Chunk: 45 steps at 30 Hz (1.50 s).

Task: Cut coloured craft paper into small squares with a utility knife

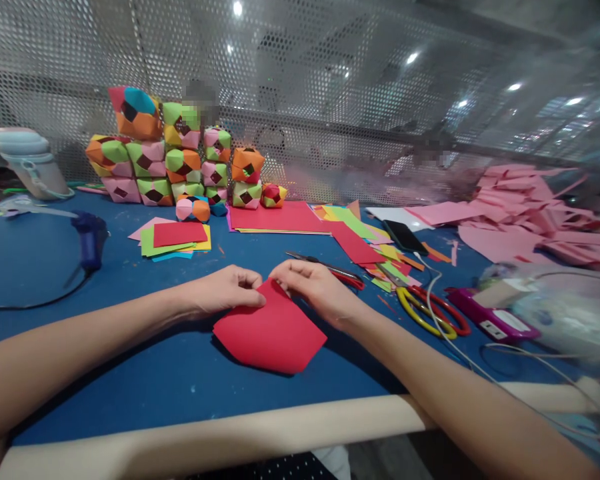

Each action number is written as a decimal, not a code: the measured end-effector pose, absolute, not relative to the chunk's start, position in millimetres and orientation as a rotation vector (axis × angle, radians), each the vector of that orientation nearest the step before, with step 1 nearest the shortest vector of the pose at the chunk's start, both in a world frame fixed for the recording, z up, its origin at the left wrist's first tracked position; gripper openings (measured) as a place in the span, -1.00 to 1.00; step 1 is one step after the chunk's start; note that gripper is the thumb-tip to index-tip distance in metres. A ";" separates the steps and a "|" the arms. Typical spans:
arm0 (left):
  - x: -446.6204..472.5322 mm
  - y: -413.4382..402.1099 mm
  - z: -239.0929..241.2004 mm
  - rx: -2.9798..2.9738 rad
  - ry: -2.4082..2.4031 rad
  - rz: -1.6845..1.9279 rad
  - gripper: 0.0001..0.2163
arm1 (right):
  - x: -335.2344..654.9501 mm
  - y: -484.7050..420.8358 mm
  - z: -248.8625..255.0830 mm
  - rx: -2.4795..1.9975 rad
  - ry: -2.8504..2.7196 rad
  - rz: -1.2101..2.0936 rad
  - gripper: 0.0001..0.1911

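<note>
A sheet of red paper point(275, 333) is held up just above the blue table, its lower part curving toward me. My left hand point(230, 290) pinches its upper left edge between thumb and curled fingers. At the top corner my right hand point(313, 287) grips the same sheet with closed fingertips. Behind my right hand lie scissors with red handles point(347, 275), partly hidden by it. To the left, beyond my left hand, sits a small stack of coloured paper with a red piece point(180, 233) on top.
Folded paper balls point(183, 163) stand stacked at the back left. A glue gun point(89, 240) and a bottle point(35, 163) are at left. On the right lie yellow-and-red-handled scissors point(427, 313), a phone point(405, 237), a white cable, a purple box point(495, 317) and pink paper strips point(530, 213).
</note>
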State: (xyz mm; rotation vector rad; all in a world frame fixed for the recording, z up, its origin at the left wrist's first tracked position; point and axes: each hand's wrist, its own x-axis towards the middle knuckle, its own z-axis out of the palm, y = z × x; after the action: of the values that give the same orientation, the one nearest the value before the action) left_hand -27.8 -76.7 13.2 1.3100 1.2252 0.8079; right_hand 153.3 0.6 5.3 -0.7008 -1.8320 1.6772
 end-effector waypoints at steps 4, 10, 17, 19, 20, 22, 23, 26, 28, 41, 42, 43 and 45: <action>-26.8 -77.5 12.7 1.272 1.203 0.779 -0.84 | 152.3 -5.0 6.3 -0.787 -1.844 1.652 -0.63; -23.8 -75.8 5.7 1.103 1.089 0.774 -0.84 | 153.8 -0.2 3.5 -0.839 -1.714 1.598 -0.62; -25.0 -70.0 1.4 0.931 1.026 0.813 -0.91 | 152.7 6.5 -4.2 -0.886 -1.623 1.629 -0.64; -25.8 -69.0 1.8 0.902 1.032 0.800 -0.93 | 152.2 8.4 -6.1 -0.868 -1.623 1.626 -0.66; -26.1 -68.8 1.9 0.893 1.039 0.789 -0.94 | 152.0 9.3 -6.8 -0.858 -1.627 1.609 -0.66; -26.2 -68.7 2.2 0.872 1.066 0.764 -0.95 | 151.9 10.7 -7.5 -0.852 -1.640 1.562 -0.67; -26.0 -68.9 2.3 0.853 1.075 0.755 -0.96 | 151.9 11.2 -7.5 -0.855 -1.646 1.538 -0.67; -25.7 -69.1 2.4 0.762 1.033 0.780 -0.89 | 152.6 12.6 -7.4 -0.855 -1.673 1.482 -0.66; -26.5 -68.8 2.1 0.718 0.948 0.765 -0.75 | 153.4 13.3 -7.8 -0.840 -1.696 1.440 -0.67; -27.8 -70.1 0.6 0.841 1.095 0.799 -0.74 | 155.8 14.8 -7.0 -0.826 -1.876 1.260 -0.66; -28.3 -69.9 1.2 0.842 1.105 0.798 -0.75 | 156.1 16.1 -6.9 -0.826 -1.904 1.267 -0.66; -28.9 -69.7 1.7 0.847 1.112 0.790 -0.75 | 156.5 17.0 -6.7 -0.822 -1.937 1.246 -0.67; -30.2 -69.3 2.8 0.870 1.118 0.768 -0.76 | 157.1 17.1 -5.6 -0.804 -1.997 1.149 -0.70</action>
State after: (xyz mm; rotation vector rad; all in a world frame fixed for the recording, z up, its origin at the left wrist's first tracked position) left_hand -30.2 -69.3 2.8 0.8695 1.1176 0.7679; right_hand 157.1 17.1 -5.6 -0.8045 -1.9967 1.1488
